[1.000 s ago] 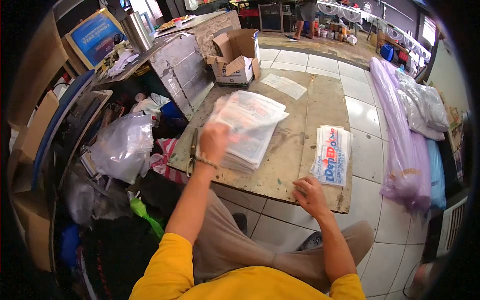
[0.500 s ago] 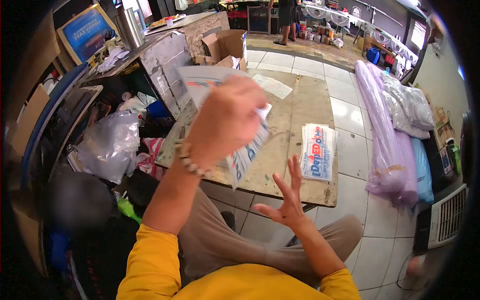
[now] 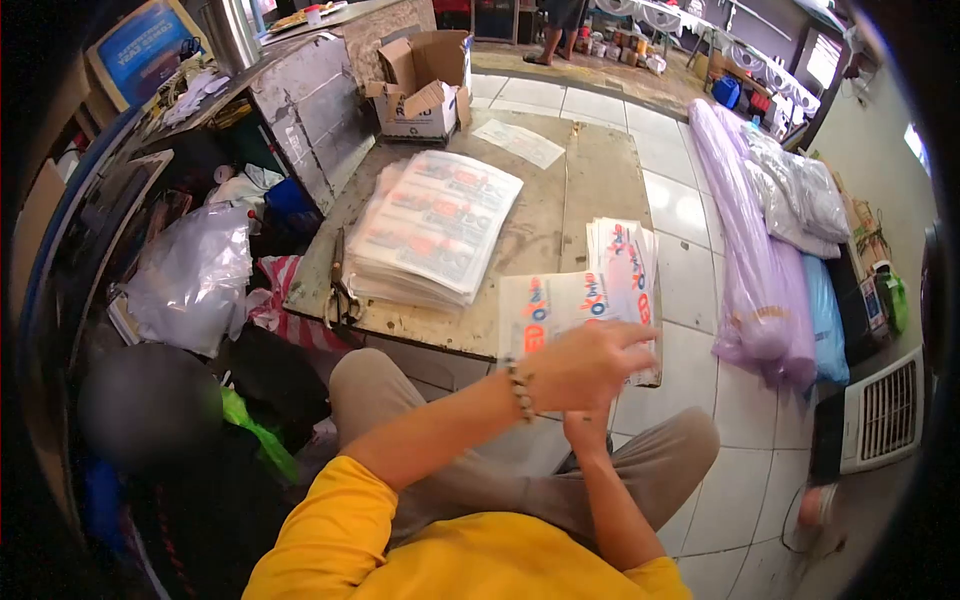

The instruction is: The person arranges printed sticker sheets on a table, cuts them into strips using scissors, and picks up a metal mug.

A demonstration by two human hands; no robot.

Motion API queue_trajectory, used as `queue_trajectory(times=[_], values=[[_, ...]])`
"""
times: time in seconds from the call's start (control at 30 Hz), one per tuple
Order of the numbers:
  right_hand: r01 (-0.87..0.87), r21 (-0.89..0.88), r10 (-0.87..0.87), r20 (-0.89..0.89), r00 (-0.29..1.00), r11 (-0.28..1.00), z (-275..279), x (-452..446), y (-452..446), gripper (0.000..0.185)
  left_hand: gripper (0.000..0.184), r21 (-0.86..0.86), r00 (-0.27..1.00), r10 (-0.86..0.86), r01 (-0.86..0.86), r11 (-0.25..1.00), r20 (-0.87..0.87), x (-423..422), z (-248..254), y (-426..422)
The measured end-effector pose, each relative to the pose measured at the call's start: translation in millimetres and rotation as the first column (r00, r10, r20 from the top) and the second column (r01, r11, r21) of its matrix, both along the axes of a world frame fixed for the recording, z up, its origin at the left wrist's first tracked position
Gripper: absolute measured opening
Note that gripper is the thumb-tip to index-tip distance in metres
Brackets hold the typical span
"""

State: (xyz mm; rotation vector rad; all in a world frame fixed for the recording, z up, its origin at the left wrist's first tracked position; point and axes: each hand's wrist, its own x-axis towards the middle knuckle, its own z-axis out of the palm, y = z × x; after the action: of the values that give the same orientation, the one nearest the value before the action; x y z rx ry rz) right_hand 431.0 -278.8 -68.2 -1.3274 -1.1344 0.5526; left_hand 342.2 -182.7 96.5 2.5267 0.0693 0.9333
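Note:
A printed sheet [image 3: 545, 305] with red and blue lettering stands raised at the table's near right corner. Across its lower part lies my left hand [image 3: 600, 365], a beaded bracelet at its wrist and its fingers stretched to the right. My right hand [image 3: 585, 428] is just below, against the sheet's lower side, its fingers hidden behind the left hand and the sheet. Behind them are printed sheets [image 3: 625, 245] in a small pile. A thick stack of translucent printed sheets [image 3: 435, 225] lies mid-table, with scissors [image 3: 342, 285] at its left.
The worn table [image 3: 540, 215] also bears a loose sheet [image 3: 518, 142] and an open carton [image 3: 420, 112]. Plastic bags [image 3: 190, 275] and a dark blurred shape [image 3: 150, 405] are at left. Purple wrapped rolls [image 3: 745, 260] lie at right. A person's legs [image 3: 558, 35] show far back.
My left hand has moved from the stack, across to the right, with a sheet. My right hand, spread half a second ago, is now mostly covered. The view has shifted somewhat.

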Motion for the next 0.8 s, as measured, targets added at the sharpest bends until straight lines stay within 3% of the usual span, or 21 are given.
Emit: queue_trajectory(times=[0.1, 0.13, 0.17, 0.23, 0.33, 0.37, 0.4, 0.47, 0.57, 0.67, 0.8], values=[[-0.003, -0.117, -0.035, -0.324, 0.945, 0.993, 10.6, -8.5, -1.1, 0.05, 0.023, -0.117, 0.981, 0.146, -0.161, 0.98, -0.128, -64.3, -18.8, 32.3], [0.002, -0.155, -0.068, -0.425, 0.903, 0.988, 12.4, -11.5, -2.2, 0.054, 0.019, -0.097, 0.961, 0.262, -0.27, 0.958, -0.081, -87.2, -32.9, 47.2], [0.001, -0.147, -0.064, -0.425, 0.903, 0.989, 10.8, -13.5, -3.0, 0.057, 0.021, -0.008, 0.895, 0.395, -0.405, 0.914, -0.207, -117.8, -47.5, 68.2], [0.007, -0.137, -0.064, -0.418, 0.906, 0.991, 6.1, -14.3, -4.3, 0.062, 0.027, -0.228, 0.636, 0.658, -0.766, 0.601, -0.403, -165.3, -36.5, 77.0], [0.026, -0.092, -0.065, -0.451, 0.89, 0.995, -0.7, -21.6, -1.4, 0.061, 0.027, 0.086, 0.318, 0.885, -0.926, 0.366, -0.341, -252.7, -82.2, 115.6], [0.019, -0.086, -0.058, -0.472, 0.879, 0.996, 0.7, -23.8, -0.4, 0.061, 0.029, 0.122, 0.16, 0.852, -0.96, 0.251, -0.499, -260.5, -70.8, 112.4], [0.017, -0.1, -0.062, -0.472, 0.879, 0.995, 3.3, -25.3, 0.4, 0.061, 0.034, 0.23, 0.123, 0.902, -0.944, 0.235, -0.415, -297.3, -106.2, 127.5], [0.005, -0.124, -0.064, -0.472, 0.879, 0.992, 7.4, -27.4, 1.3, 0.06, 0.037, 0.189, 0.101, 0.909, -0.963, 0.191, -0.404, -323.4, -130.8, 135.4], [-0.047, -0.175, -0.034, -0.435, 0.9, 0.983, -8.6, -20.1, 1.8, 0.06, 0.035, 0.224, 0.086, 0.938, -0.96, 0.168, -0.336, -321.8, -134.5, 131.7], [-0.044, -0.131, -0.03, -0.514, 0.857, 0.99, 2.8, -25.0, 3.4, 0.052, 0.035, 0.267, 0.041, 0.929, -0.952, 0.147, -0.367, -317.6, -129.0, 134.9], [0.058, -0.064, -0.082, -0.497, 0.864, 0.996, -8.0, -31.0, 2.9, 0.041, 0.039, 0.19, 0.064, 0.887, -0.967, 0.168, -0.457, -299.0, -118.3, 135.4]])
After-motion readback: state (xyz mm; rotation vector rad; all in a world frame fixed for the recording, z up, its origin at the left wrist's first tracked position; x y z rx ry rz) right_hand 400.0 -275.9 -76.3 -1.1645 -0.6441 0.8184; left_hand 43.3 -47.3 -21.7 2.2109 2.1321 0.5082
